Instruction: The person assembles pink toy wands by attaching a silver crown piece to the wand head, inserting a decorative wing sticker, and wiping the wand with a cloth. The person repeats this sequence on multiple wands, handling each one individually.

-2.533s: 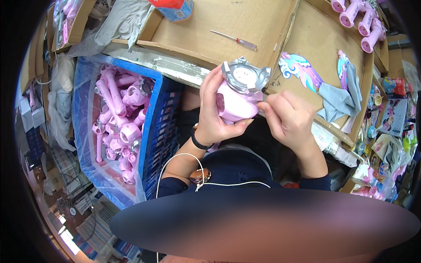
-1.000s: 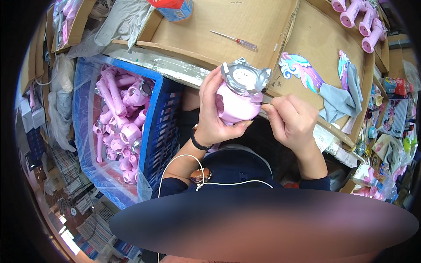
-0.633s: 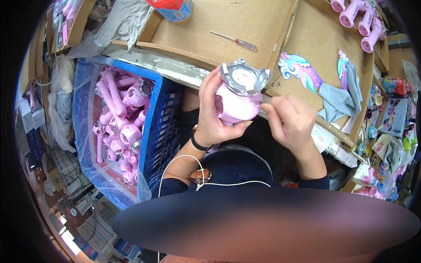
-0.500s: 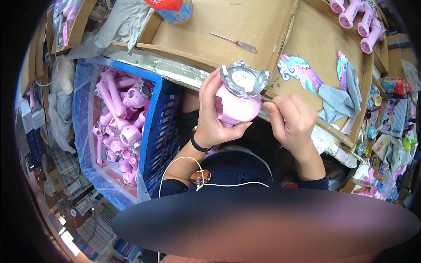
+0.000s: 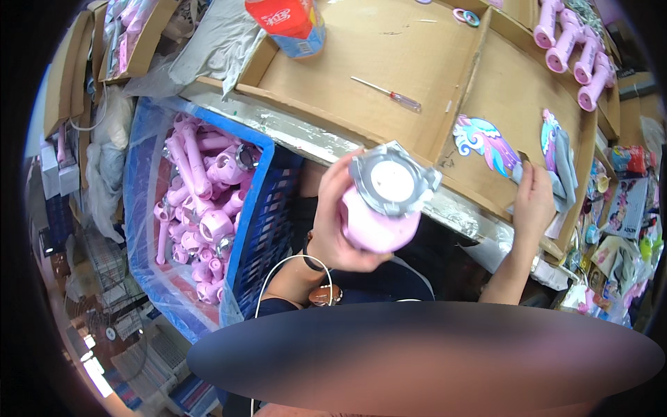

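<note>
One housing [image 5: 379,224] clasped, left grip [image 5: 336,224] | ring [image 5: 420,183] up, axis tilted | right grip [image 5: 533,201] pinching strip [image 5: 524,158]

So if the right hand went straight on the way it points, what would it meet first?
Likely the cardboard tray's far wall: the right hand points between the winged cutouts, a thin dark strip leading. Depth is unclear, so it might touch the tray floor sooner.

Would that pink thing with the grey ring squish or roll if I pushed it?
It probably won't squish: the pink thing looks like hard plastic, with no dent showing near the gripping left hand. Its curved side might let it roll, but the jagged-edged grey ring could catch.
</note>
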Available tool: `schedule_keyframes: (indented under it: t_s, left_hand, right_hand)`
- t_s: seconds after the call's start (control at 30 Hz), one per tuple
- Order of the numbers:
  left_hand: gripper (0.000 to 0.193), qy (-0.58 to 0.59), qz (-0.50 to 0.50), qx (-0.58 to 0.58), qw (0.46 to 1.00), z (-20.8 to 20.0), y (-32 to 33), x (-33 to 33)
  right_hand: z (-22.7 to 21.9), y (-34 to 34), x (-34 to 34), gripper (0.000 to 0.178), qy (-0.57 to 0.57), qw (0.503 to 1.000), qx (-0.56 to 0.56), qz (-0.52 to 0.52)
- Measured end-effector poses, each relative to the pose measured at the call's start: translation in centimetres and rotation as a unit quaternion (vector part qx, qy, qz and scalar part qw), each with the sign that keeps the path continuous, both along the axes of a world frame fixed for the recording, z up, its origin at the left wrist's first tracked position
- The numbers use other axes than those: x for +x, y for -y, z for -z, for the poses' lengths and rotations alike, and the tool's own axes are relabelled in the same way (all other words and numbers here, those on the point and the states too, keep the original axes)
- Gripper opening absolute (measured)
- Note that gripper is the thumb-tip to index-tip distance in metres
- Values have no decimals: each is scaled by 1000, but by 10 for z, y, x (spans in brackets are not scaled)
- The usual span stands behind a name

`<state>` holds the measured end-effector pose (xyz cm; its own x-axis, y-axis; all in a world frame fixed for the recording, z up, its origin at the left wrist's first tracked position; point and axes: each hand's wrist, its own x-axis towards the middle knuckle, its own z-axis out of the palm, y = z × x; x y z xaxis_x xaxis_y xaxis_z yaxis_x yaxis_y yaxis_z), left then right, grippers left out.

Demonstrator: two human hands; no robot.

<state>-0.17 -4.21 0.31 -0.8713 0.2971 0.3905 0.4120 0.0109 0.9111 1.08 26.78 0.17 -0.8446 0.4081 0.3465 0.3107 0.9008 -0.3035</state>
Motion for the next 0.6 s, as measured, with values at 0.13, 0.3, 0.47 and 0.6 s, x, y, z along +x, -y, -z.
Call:
schedule_keyframes:
  t_s: [0.13,0.3,0.47,0.6]
  left_hand:
    - [112,132,39,61,989,-17,5,19]
    - [115,24,44,92,995,-7,3,4]
    - [114,8,15,97,995,2,7,0]
    - [118,-24,20,87,996,2,14,2]
  right_hand:
    - [0,-6,7,24,-13,999,-43,-3]
    - [-27,55,18,25,-211,938,-154,-229]
    - [-35,121,23,50,-130,885,-166,-415]
    - [-39,138,28,42,-161,777,-271,-545]
